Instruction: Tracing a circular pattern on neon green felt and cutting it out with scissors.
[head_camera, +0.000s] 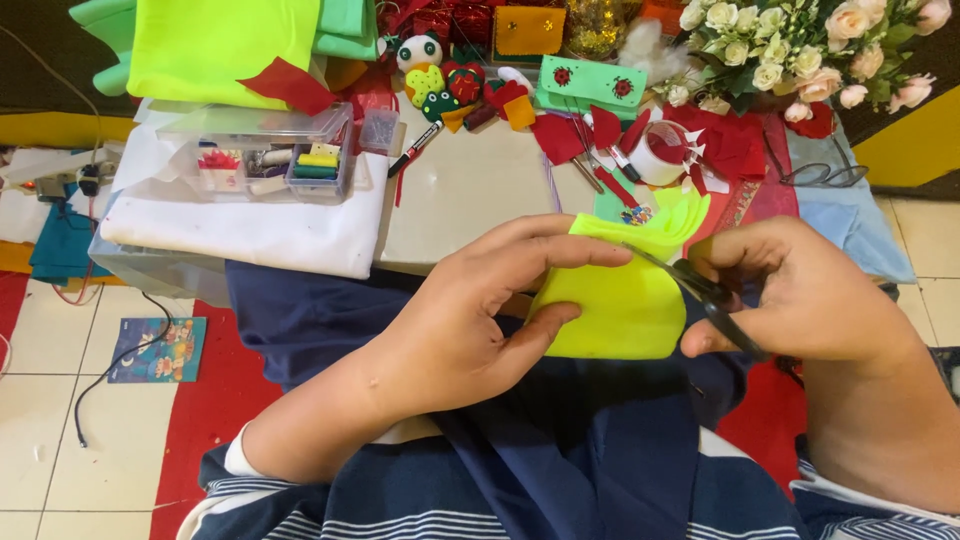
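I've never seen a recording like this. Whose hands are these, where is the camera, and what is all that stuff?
There is no machine here: the hands belong to a person wearing a camera on the head, so you look down as they do. The left hand holds a piece of yellow-green felt between thumb and fingers. The right hand grips scissors, whose blades meet the felt's upper edge. Ahead is a low table with red felt scraps, small stuffed felt figures, a clear plastic box of supplies, a marker and folded white cloth. Artificial flowers sit at the far right, and more green felt sheets at the far left.
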